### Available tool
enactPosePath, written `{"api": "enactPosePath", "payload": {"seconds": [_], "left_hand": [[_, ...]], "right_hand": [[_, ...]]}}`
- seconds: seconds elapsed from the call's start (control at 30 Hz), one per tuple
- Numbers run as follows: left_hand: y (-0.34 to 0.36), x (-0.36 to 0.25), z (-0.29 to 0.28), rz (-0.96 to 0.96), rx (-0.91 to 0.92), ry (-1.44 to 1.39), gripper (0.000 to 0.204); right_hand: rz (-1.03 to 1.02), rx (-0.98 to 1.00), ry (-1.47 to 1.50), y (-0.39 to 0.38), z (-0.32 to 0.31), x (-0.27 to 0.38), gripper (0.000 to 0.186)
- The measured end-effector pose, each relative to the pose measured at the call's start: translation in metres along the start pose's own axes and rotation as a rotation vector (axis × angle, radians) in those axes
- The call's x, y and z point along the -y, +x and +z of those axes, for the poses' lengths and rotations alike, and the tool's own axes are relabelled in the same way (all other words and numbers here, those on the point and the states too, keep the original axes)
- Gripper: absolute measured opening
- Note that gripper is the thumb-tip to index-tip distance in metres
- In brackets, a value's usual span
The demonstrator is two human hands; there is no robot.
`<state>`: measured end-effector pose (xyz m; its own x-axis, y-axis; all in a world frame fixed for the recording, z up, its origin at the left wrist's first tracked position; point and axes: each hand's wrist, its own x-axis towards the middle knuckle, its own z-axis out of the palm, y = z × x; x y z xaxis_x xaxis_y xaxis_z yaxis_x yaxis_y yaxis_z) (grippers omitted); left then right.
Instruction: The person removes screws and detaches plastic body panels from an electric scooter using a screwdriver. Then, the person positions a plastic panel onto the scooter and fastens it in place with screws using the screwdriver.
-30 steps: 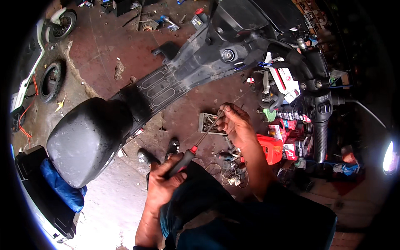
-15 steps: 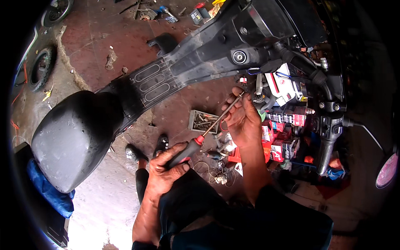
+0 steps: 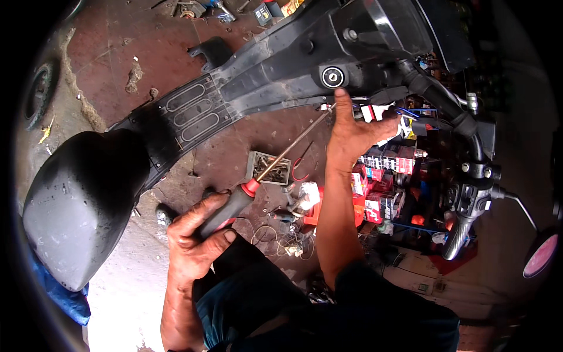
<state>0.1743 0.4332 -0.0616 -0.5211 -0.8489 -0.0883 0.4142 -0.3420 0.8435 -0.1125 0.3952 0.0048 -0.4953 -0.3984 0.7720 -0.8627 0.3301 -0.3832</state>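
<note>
My left hand is closed around the red-and-dark handle of a screwdriver, its long shaft angled up to the scooter's lower panel edge. My right hand is raised beside the shaft's tip, fingers apart, one reaching just below the key lock; whether it touches the panel is unclear. The black scooter body stretches across the upper view, with a ribbed floorboard and dark seat at left.
Below the scooter lie a tray of metal parts, stacked red-and-white boxes, tangled wires and loose tools. The handlebar grip and mirror stand at right. A tire lies at far left.
My right hand has left the screwdriver shaft, turned over and moved up toward the key lock. My left hand has moved left in view with the screwdriver. The view has shifted.
</note>
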Motion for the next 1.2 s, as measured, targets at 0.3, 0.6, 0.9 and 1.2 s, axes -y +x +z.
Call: {"api": "enactPosePath", "payload": {"seconds": [0.3, 0.6, 0.9, 1.2], "left_hand": [[0.020, 0.024, -0.002, -0.128, 0.035, -0.103, 0.049], [0.057, 0.026, 0.013, 0.029, 0.117, -0.061, 0.050], [0.075, 0.022, 0.026, 0.117, 0.160, 0.004, 0.050], [0.068, 0.012, 0.020, 0.055, 0.004, -0.076, 0.047]], "right_hand": [[0.045, -0.068, 0.447, 0.022, -0.003, -0.011, 0.040], [-0.121, 0.021, 0.205, 0.029, -0.018, -0.041, 0.045], [0.017, 0.128, 0.542, 0.038, 0.012, -0.009, 0.071], [-0.061, 0.072, 0.307, 0.040, -0.001, -0.021, 0.065]]}}
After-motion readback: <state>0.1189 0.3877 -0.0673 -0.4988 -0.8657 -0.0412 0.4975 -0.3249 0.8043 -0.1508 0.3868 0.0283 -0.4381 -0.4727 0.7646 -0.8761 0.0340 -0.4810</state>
